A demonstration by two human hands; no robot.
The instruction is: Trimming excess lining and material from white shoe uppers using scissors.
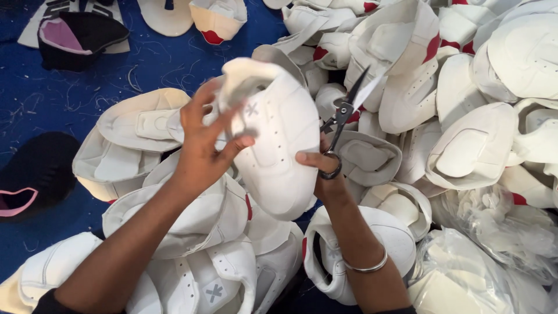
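Observation:
I hold a white shoe upper (279, 139) up in front of me, above a heap of similar uppers. My left hand (203, 139) grips its heel end from the left, thumb across the top near a small grey cross mark. My right hand (322, 168) touches the upper's right edge with the thumb and carries small metal scissors (346, 113), a finger through one ring and the blades pointing up and away, slightly apart. A thin metal bangle (366, 267) sits on my right wrist.
White shoe uppers with red patches are piled all around on a blue cloth floor (52, 99) littered with thread scraps. Black uppers with pink lining (75, 32) lie at the top left and left edge. Clear plastic bags of white pieces (494, 256) sit at the lower right.

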